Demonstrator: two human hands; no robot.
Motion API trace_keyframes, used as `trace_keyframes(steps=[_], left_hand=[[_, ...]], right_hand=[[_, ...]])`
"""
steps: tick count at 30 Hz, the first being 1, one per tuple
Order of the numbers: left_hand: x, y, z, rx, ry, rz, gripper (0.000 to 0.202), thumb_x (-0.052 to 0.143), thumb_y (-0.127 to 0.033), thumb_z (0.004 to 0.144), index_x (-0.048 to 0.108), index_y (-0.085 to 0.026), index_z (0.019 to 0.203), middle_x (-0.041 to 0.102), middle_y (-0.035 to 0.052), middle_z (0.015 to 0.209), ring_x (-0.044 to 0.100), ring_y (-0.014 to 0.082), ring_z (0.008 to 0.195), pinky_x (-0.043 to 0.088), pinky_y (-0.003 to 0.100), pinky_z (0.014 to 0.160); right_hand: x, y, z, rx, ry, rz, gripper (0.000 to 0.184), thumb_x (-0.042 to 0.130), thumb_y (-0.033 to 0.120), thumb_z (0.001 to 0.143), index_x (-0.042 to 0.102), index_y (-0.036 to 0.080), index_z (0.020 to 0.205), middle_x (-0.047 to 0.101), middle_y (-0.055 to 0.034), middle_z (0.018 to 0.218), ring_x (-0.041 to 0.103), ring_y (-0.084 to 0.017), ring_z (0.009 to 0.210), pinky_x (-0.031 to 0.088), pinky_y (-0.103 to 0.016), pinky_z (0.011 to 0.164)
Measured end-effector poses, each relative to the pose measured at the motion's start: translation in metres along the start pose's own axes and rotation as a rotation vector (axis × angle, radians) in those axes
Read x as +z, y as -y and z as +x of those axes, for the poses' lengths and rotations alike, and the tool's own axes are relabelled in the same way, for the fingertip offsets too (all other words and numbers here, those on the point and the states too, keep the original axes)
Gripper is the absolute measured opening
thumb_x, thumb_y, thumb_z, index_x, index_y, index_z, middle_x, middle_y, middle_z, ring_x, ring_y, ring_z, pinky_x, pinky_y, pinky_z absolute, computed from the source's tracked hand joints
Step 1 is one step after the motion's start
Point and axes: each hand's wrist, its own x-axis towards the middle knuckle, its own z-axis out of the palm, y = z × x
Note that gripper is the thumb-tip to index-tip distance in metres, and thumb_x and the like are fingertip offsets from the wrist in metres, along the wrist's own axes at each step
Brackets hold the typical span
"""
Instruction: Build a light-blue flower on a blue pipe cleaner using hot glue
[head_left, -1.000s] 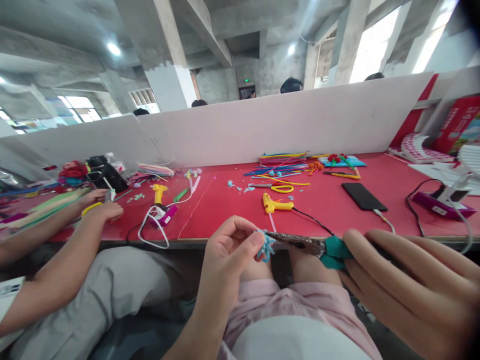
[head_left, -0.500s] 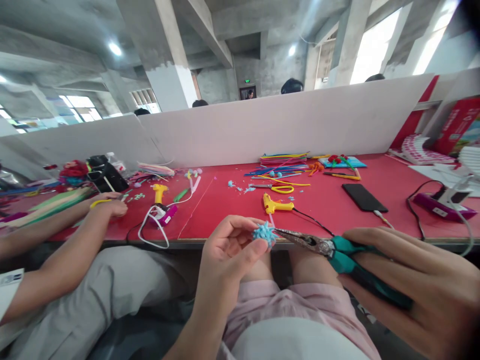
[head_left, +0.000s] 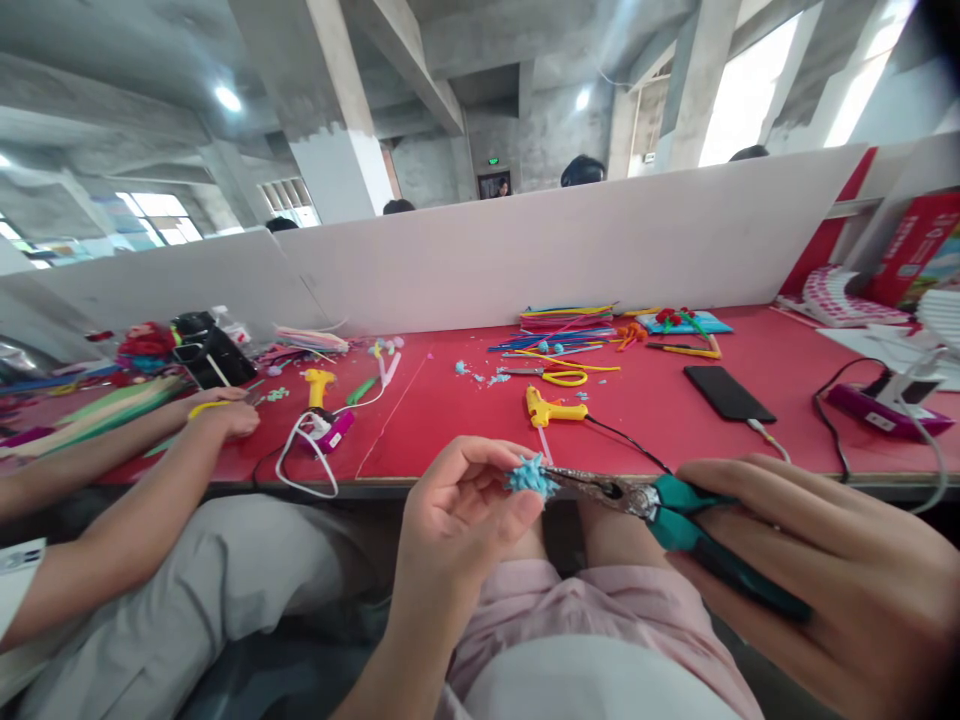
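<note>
My left hand pinches a small spiky light-blue pipe-cleaner piece between thumb and fingers, just below the front edge of the red table. My right hand is wrapped round the teal handles of needle-nose pliers. The rusty plier tips point left and touch the blue piece. Both hands hover over my lap in pink shorts.
On the table lie a yellow glue gun, yellow scissors, a pile of coloured pipe cleaners, a black phone on a cable and a purple device. To the left a co-worker's arms rest on the table.
My right hand closed round the pliers' handles, where its fingers were stretched out before. The blue piece turned a little in my left fingers. The co-worker's hand shifted slightly right.
</note>
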Motion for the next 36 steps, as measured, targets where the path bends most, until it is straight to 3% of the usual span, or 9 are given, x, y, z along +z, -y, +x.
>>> trace_keyframes(steps=[8, 17, 29, 36], left_hand=[[0.002, 0.001, 0.000, 0.005, 0.001, 0.031, 0.012, 0.074, -0.019, 0.068, 0.064, -0.019, 0.074, 0.071, 0.0046, 0.083, 0.065, 0.0161, 0.076, 0.050, 0.023, 0.069], [0.003, 0.000, -0.001, 0.046, -0.024, 0.049, 0.013, 0.075, -0.020, 0.068, 0.063, -0.019, 0.074, 0.070, 0.0040, 0.081, 0.063, 0.0150, 0.075, 0.050, 0.023, 0.069], [-0.008, 0.006, 0.005, -0.027, 0.052, -0.040, 0.016, 0.081, -0.025, 0.067, 0.068, -0.018, 0.074, 0.067, 0.0016, 0.074, 0.058, 0.0094, 0.064, 0.047, 0.016, 0.060], [-0.005, 0.001, 0.004, -0.082, 0.039, -0.074, 0.018, 0.082, -0.027, 0.066, 0.067, -0.017, 0.070, 0.063, -0.0001, 0.063, 0.055, 0.0077, 0.055, 0.045, 0.016, 0.053]], right_hand=[[0.001, 0.003, 0.001, -0.025, -0.002, -0.028, 0.012, 0.052, 0.021, 0.088, 0.063, 0.021, 0.083, 0.066, -0.0100, 0.105, 0.064, -0.027, 0.085, 0.053, -0.042, 0.068], [-0.003, 0.007, 0.014, 0.140, 0.097, 0.281, 0.010, 0.054, 0.024, 0.089, 0.062, 0.021, 0.084, 0.066, -0.0064, 0.097, 0.067, -0.018, 0.079, 0.056, -0.028, 0.063], [-0.001, 0.008, 0.003, -0.083, -0.039, -0.111, 0.014, 0.052, 0.017, 0.087, 0.064, 0.020, 0.081, 0.068, -0.0075, 0.100, 0.063, -0.025, 0.084, 0.052, -0.041, 0.072], [0.002, 0.008, -0.008, -0.227, 0.000, -0.258, 0.017, 0.047, 0.013, 0.084, 0.062, 0.012, 0.094, 0.061, -0.0176, 0.113, 0.056, -0.036, 0.095, 0.048, -0.050, 0.073]])
